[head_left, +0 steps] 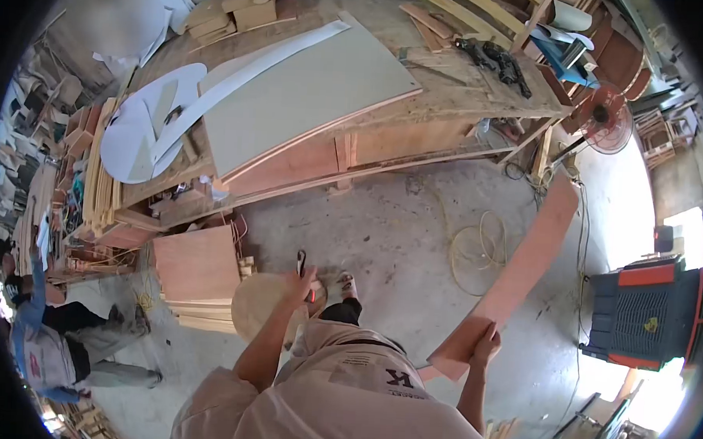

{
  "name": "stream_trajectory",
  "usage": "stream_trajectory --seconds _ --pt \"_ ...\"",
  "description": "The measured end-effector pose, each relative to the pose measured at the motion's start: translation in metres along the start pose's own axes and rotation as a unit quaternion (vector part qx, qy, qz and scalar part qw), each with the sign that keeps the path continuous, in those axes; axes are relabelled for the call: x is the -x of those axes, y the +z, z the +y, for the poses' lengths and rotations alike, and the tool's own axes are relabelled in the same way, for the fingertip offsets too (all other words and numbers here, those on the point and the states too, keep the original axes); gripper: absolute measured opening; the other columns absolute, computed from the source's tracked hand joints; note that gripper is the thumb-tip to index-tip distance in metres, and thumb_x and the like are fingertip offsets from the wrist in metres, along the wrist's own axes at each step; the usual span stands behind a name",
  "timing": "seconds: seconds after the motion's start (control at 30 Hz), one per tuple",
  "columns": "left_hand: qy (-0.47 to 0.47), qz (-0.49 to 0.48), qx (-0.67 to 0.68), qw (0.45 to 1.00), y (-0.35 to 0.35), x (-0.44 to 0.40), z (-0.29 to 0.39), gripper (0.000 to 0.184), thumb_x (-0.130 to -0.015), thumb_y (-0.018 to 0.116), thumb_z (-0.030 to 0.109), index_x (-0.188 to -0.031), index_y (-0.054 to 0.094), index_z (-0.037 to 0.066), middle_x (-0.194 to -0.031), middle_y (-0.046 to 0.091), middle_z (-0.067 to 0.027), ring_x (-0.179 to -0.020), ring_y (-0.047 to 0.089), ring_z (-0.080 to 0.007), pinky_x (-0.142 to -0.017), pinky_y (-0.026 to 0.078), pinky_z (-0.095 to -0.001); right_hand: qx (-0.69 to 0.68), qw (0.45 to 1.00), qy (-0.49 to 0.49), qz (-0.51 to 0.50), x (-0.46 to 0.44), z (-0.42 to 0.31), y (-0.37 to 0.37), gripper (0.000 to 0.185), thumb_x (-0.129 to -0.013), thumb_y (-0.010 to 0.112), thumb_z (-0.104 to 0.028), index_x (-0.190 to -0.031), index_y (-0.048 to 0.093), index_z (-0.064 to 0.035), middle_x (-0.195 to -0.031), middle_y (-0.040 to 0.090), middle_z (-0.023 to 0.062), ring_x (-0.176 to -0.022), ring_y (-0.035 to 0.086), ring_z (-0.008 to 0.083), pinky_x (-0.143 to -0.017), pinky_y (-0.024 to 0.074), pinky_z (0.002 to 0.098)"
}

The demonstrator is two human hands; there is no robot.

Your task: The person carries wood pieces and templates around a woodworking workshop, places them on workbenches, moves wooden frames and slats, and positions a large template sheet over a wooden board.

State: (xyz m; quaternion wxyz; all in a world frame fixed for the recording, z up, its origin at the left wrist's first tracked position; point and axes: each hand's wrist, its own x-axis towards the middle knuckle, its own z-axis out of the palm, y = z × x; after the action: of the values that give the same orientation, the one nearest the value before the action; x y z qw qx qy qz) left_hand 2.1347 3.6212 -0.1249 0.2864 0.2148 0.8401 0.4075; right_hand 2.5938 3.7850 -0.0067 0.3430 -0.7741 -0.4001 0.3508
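Observation:
My left hand (pixel 302 284) is closed around a slim black-and-red hand tool (pixel 301 260); its exact kind is too small to make out. Below that hand is a round wooden piece (pixel 265 302), close to the floor. My right hand (pixel 485 345) grips the near end of a long, thin, reddish-brown plywood strip (pixel 522 262). The strip slants up and away to the right, slightly curved, its far end near the fan. Its lower edge lies beside my shirt.
A workbench (pixel 443 106) crosses ahead, bearing a grey-topped panel (pixel 310 92), white cut shapes (pixel 127 143) and a dark power tool (pixel 496 62). A fan (pixel 607 117), yellow hose (pixel 453 259) and large cooler (pixel 645 315) stand right. Another person (pixel 56 340) is at left.

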Motion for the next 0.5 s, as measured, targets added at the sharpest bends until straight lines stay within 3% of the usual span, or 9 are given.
stream_trajectory --seconds 0.03,0.1,0.17,0.3,0.33,0.37,0.4,0.47,0.5 --pt "0.001 -0.005 0.003 1.000 0.002 -0.023 0.026 0.029 -0.080 0.061 0.027 -0.064 0.050 0.006 -0.049 0.044 0.0009 -0.044 0.047 -0.0099 -0.040 0.037 -0.0302 0.026 0.999 -0.026 0.013 -0.008 -0.025 0.016 0.044 -0.087 0.053 -0.039 -0.076 0.061 0.0023 -0.062 0.053 0.0018 -0.060 0.044 0.0109 -0.054 0.0400 0.0280" --pt "-0.082 -0.034 0.071 0.994 -0.016 -0.059 0.102 0.031 -0.082 0.059 0.028 -0.061 0.047 0.007 -0.047 0.044 0.0001 -0.039 0.045 -0.0089 -0.036 0.033 -0.0281 0.059 0.997 -0.058 0.008 -0.032 -0.060 0.050 0.042 -0.087 0.053 -0.037 -0.074 0.062 0.0019 -0.060 0.052 0.0004 -0.059 0.043 0.0097 -0.053 0.0386 0.0270" --pt "-0.087 -0.083 0.146 0.982 -0.030 -0.088 0.144 0.041 -0.079 0.060 0.039 -0.060 0.054 0.003 -0.050 0.052 -0.0058 -0.047 0.054 -0.0162 -0.043 0.039 -0.0337 -0.017 0.996 -0.087 -0.032 -0.054 -0.075 0.080 0.045 -0.086 0.056 -0.035 -0.060 0.053 0.0023 -0.051 0.044 -0.0019 -0.053 0.034 0.0078 -0.045 0.0315 0.0291" --pt "0.030 -0.022 0.088 0.995 -0.035 -0.153 0.164 0.037 -0.082 0.057 0.033 -0.061 0.051 0.004 -0.048 0.049 -0.0044 -0.042 0.051 -0.0148 -0.040 0.036 -0.0311 -0.011 0.984 -0.134 -0.114 -0.091 -0.131 0.146 0.043 -0.085 0.057 -0.032 -0.063 0.055 0.0037 -0.053 0.045 -0.0007 -0.054 0.036 0.0085 -0.046 0.0329 0.0296" --pt "0.079 -0.008 0.053 0.995 -0.036 -0.170 0.162 0.034 -0.085 0.056 0.028 -0.060 0.047 0.006 -0.046 0.045 -0.0025 -0.038 0.047 -0.0118 -0.035 0.033 -0.0282 0.020 0.970 -0.213 -0.119 -0.108 -0.153 0.175 0.042 -0.085 0.057 -0.032 -0.064 0.055 0.0040 -0.054 0.046 -0.0004 -0.054 0.037 0.0089 -0.046 0.0338 0.0294" --pt "0.062 0.019 0.057 0.996 -0.031 -0.183 0.151 0.034 -0.085 0.056 0.028 -0.060 0.047 0.006 -0.046 0.045 -0.0025 -0.038 0.047 -0.0118 -0.035 0.033 -0.0282 0.047 0.948 -0.291 -0.123 -0.121 -0.170 0.201 0.041 -0.085 0.058 -0.031 -0.065 0.056 0.0042 -0.055 0.047 -0.0001 -0.055 0.039 0.0093 -0.047 0.0346 0.0293" --pt "0.009 0.083 0.069 0.994 -0.028 -0.189 0.131 0.034 -0.084 0.057 0.030 -0.061 0.050 0.005 -0.046 0.046 -0.0029 -0.039 0.048 -0.0124 -0.037 0.034 -0.0294 0.043 0.935 -0.309 -0.171 -0.130 -0.188 0.228 0.041 -0.085 0.058 -0.031 -0.065 0.056 0.0042 -0.055 0.047 -0.0001 -0.055 0.039 0.0093 -0.047 0.0346 0.0293" --pt "-0.065 0.194 0.086 0.975 -0.028 -0.179 0.119 0.035 -0.083 0.058 0.031 -0.062 0.052 0.003 -0.047 0.046 -0.0032 -0.039 0.049 -0.0129 -0.038 0.035 -0.0307 0.087 0.939 -0.216 -0.251 -0.155 -0.220 0.266 0.043 -0.085 0.057 -0.034 -0.076 0.061 0.0076 -0.068 0.059 0.0054 -0.063 0.049 0.0116 -0.054 0.0429 0.0290" --pt "-0.119 0.177 0.096 0.972 -0.021 -0.180 0.135 0.038 -0.078 0.060 0.034 -0.062 0.053 0.001 -0.049 0.049 -0.0063 -0.044 0.052 -0.0166 -0.041 0.037 -0.0333 0.089 0.929 -0.226 -0.281 -0.183 -0.220 0.283 0.043 -0.085 0.057 -0.034 -0.076 0.061 0.0076 -0.068 0.059 0.0054 -0.063 0.049 0.0116 -0.054 0.0429 0.0290"
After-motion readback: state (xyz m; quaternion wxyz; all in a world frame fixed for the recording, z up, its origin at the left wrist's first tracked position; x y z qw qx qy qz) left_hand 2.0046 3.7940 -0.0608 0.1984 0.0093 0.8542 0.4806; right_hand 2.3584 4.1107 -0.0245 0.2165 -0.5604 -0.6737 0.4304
